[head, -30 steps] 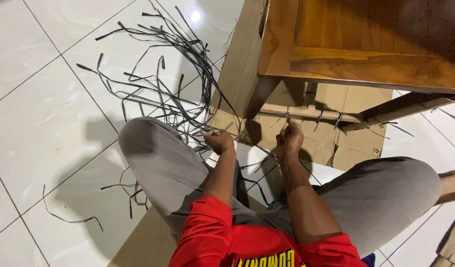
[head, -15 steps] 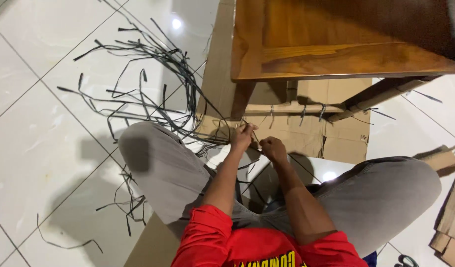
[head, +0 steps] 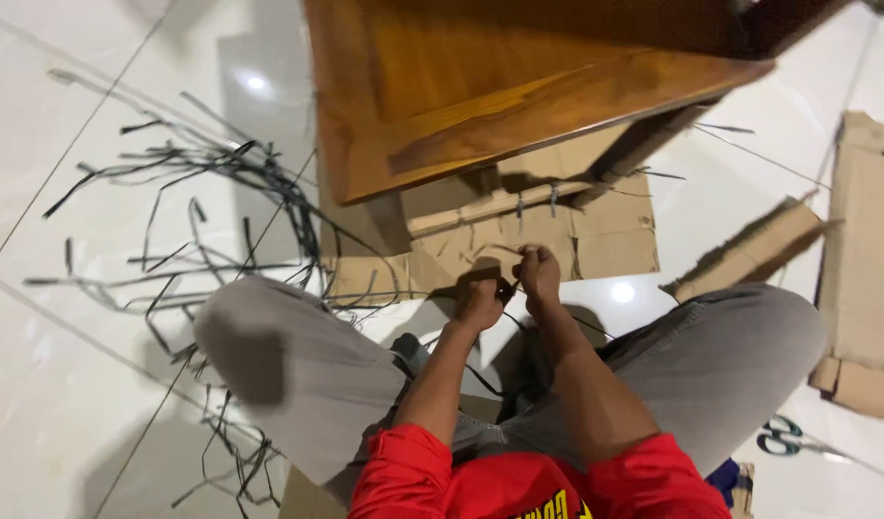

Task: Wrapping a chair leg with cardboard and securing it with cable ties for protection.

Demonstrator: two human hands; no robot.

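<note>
Dark strip (head: 504, 288) pinched between both hands, held low in front of the knees, just short of the cardboard (head: 610, 231) under the table (head: 461, 86). Left hand (head: 479, 306) closed in a fist around the strip's near end; right hand (head: 538, 272) just beside it, fingertips pressed together on the upper part. The two hands touch or nearly touch; exact grip at the fingertips is too small to resolve. Risks, as judged: strip is thin and slack, so a hard pull could slip it out of the pinch or snap it; it could also tangle with the loose strips (head: 221, 192) piled to the left, since several trail under the left knee. The wrapped rail (head: 499, 204) under the table sits close, so knuckles could knock against it. Surface: glossy white tile floor (head: 76, 365), lamp glare on it. Cardboard pieces (head: 860, 259) lie to the right; scissors (head: 783, 437) on the floor beside the right knee.
</note>
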